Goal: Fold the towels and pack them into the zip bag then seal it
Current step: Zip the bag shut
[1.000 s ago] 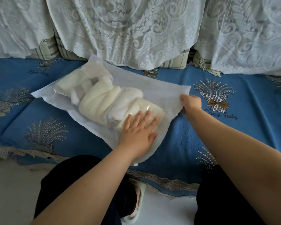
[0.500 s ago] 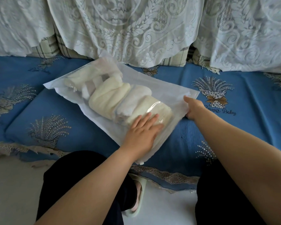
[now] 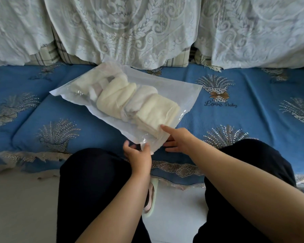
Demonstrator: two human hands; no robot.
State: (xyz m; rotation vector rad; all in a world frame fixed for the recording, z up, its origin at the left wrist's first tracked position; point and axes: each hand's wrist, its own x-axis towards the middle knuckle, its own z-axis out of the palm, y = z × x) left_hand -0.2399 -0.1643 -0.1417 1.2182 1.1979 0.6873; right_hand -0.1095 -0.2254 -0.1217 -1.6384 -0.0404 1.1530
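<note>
the folded cream towels [image 3: 130, 104] are already packed inside the clear plastic zip bag [image 3: 167, 85] on the blue patterned cushion [image 3: 235, 120], whose near corner is pinched by the left hand [image 3: 139, 153] and touched by the loosely spread right hand [image 3: 178, 139], sealing seemingly unfinished.

cream towels [image 3: 140, 106], clear zip bag [image 3: 181, 88] — blue patterned cushion [image 3: 253, 120]

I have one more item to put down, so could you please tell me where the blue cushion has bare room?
Bare patches of the blue patterned cushion lie left of the clear plastic zip bag of cream folded towels, and right of it around the "Love Baby" lettering. The near edge is crowded: the left hand and right hand meet at the bag's corner.
</note>
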